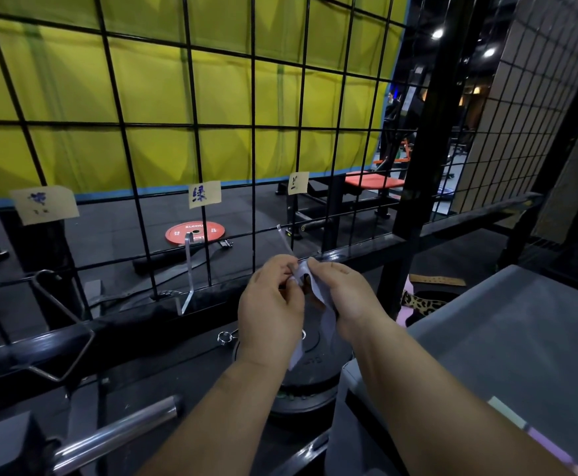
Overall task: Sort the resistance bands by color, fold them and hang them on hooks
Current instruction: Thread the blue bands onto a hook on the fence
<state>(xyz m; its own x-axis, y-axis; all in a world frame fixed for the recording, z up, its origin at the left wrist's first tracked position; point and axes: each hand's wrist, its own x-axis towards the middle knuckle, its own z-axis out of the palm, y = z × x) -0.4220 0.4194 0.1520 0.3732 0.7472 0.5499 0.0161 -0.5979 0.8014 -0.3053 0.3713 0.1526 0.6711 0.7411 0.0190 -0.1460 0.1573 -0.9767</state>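
Both hands meet in front of the black wire grid [253, 125]. My left hand [270, 304] and my right hand [342, 297] pinch a pale lavender resistance band [327, 322] between them; its loose end hangs down past my wrists over a black weight plate. A clear hook [284, 238] sticks out of the grid just above my fingers. Another clear hook [188, 266] hangs further left. Paper labels [205, 194] with handwritten characters are stuck on the grid above the hooks. More bands, pale green and purple, lie on the grey surface [534, 431] at lower right.
A grey table or bin lid [521, 338] fills the right. A black weight plate [311, 369] and a chrome bar [119, 434] lie below my hands. Behind the grid are a red plate [194, 232], a red bench [373, 182] and a yellow wall.
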